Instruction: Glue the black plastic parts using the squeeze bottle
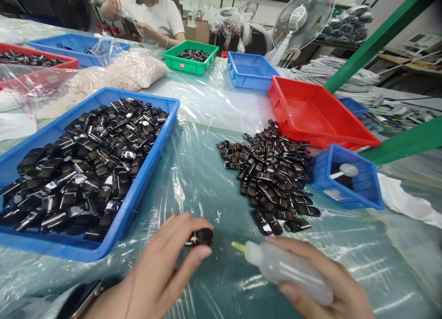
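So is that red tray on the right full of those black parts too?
No, the red tray holds nothing visible; the black parts lie heaped on the plastic sheet beside it.

Large blue plastic tray [152, 144] of small black glossy parts at my left on the plastic-sheeted worktop [200, 171], loose heap of black parts [272, 171] to its right, empty red plastic tray [311, 112] behind the heap, small blue plastic bin [359, 190] just right of it, my left hand [162, 273] near the worktop's front edge, my right hand [321, 282] beside it.

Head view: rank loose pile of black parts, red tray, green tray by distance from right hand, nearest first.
From the right hand:
1. Loose pile of black parts, just beyond it on the plastic sheet.
2. Red tray, behind the pile, to the right.
3. Green tray, far across the table, near the seated person.
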### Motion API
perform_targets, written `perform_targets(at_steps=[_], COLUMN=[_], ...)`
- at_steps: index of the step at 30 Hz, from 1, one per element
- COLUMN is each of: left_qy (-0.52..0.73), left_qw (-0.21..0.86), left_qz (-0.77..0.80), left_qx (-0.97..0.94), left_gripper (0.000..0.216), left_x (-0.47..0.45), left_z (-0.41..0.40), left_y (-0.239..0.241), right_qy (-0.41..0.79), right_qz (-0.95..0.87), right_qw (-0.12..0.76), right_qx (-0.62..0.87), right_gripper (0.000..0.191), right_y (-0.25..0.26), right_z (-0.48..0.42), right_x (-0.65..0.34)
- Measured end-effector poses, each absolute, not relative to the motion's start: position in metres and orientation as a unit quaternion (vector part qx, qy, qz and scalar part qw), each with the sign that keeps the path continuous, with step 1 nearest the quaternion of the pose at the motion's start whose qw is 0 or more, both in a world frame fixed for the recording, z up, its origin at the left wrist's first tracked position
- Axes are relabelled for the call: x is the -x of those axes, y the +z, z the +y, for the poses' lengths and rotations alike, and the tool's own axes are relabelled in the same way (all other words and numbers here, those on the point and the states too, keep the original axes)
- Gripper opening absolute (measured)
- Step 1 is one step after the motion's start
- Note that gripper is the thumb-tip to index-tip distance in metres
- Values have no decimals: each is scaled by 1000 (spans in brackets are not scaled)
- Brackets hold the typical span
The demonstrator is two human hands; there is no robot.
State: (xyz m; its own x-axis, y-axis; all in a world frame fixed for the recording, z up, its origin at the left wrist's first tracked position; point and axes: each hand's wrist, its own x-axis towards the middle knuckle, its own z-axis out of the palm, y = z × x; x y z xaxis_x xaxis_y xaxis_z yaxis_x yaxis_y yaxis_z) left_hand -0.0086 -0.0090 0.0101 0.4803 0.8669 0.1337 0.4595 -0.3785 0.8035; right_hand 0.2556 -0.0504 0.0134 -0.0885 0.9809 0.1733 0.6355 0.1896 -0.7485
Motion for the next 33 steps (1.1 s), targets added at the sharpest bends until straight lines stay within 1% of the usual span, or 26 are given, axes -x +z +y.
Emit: perform_targets(at_steps=[2, 4, 8, 11, 15, 17, 19, 22, 24, 26, 28, 30, 33], left_qy=[300, 301, 312, 325, 311, 311, 323, 340, 344, 346, 348, 349, 348], left_qw=[372, 391, 421, 434, 453, 462, 467, 463, 456, 444, 433, 428, 432], left_qz=[486, 531, 546, 523, 545, 549, 541, 513, 496, 475, 448, 415, 374], left_qx=[-732, -689, -654, -657, -633, -623, -621, -637, -654, -676, -700, -723, -744], left_gripper=[19, 23, 27, 30, 32, 31, 28, 25, 22, 20, 19, 22, 23], left_x=[6, 4, 0, -1, 0, -1, -1, -2, -1, 1, 3, 4, 6], left_z=[-9, -11, -11, -9, -10, -12, -14, -15, -16, -17, -17, -18, -17], left_y=[10, 12, 15, 16, 13, 10, 7, 3, 2, 1, 0, 0, -1], right_qy=[271, 285, 275, 229, 130, 67, 31, 18, 11, 14, 37, 82, 183], right_qz=[-659, -636, -629, -672, -679, -696, -746, -820, -836, -836, -826, -808, -760], right_qw=[342, 356, 393, 378, 400, 413, 392, 310, 272, 258, 263, 281, 331], right_qx=[612, 622, 612, 595, 601, 583, 537, 481, 477, 484, 497, 512, 529], right_gripper=[33, 35, 28, 26, 38, 34, 27, 33, 36, 36, 32, 28, 19], right_y=[12, 9, 2, -4, -9, -7, -5, -7, -12, -18, -20, -19, -9], right_z=[-47, -43, -26, -14, -14, -21, -27, -29, -27, -23, -22, -21, -22], right_x=[-257, -254, -235, -220, -213, -213, -210, -200, -192, -187, -185, -185, -186])
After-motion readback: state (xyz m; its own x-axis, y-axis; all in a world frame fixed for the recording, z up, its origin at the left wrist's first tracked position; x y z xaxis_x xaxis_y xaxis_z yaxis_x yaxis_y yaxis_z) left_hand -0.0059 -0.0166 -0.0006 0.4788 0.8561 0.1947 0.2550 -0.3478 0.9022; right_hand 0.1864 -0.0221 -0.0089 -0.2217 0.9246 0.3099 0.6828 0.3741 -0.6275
